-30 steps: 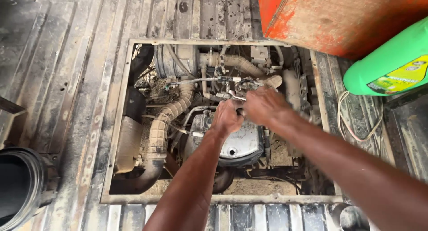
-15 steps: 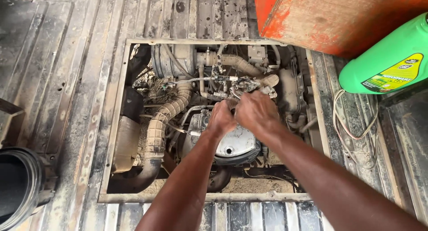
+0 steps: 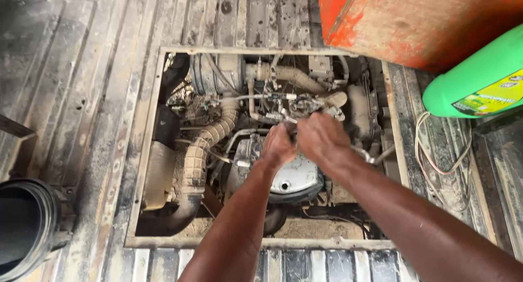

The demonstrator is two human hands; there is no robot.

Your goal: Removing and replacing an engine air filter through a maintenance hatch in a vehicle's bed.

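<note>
A big green jug [image 3: 479, 80] lies by a rusty orange box [image 3: 414, 20]. A black round tub [image 3: 24, 227] sits on the dirty ribbed floor [image 3: 81, 97]. Loose white wires [image 3: 436, 157] curl nearby.

A dusty ribbed metal floor [image 3: 98, 97] carries an orange box [image 3: 414, 20], a green jug [image 3: 474, 80] and loose wires [image 3: 436, 151].

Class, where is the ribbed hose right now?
In the head view, the ribbed hose curves through the left half of the engine opening, left of the left hand.
</note>
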